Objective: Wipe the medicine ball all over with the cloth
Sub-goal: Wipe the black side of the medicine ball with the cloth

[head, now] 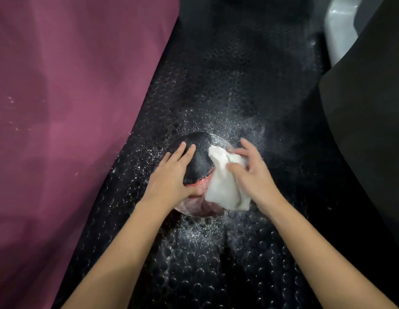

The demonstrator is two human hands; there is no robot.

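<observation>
A black medicine ball (pixel 199 159) with a red band low on its near side sits on the dark studded floor mat (pixel 216 85). My left hand (pixel 174 172) lies flat on the ball's left side, fingers straight and pointing away from me. A white cloth (pixel 225 184) drapes over the ball's right side. My right hand (pixel 254 172) holds the cloth against the ball, thumb and fingers curled around its upper fold. The ball's underside and far right are hidden by the hands and cloth.
White dust or droplets speckle the mat around the ball. A large maroon padded surface (pixel 60 97) fills the left. A black slanted panel (pixel 372 108) and a pale grey object (pixel 341 25) stand at the upper right.
</observation>
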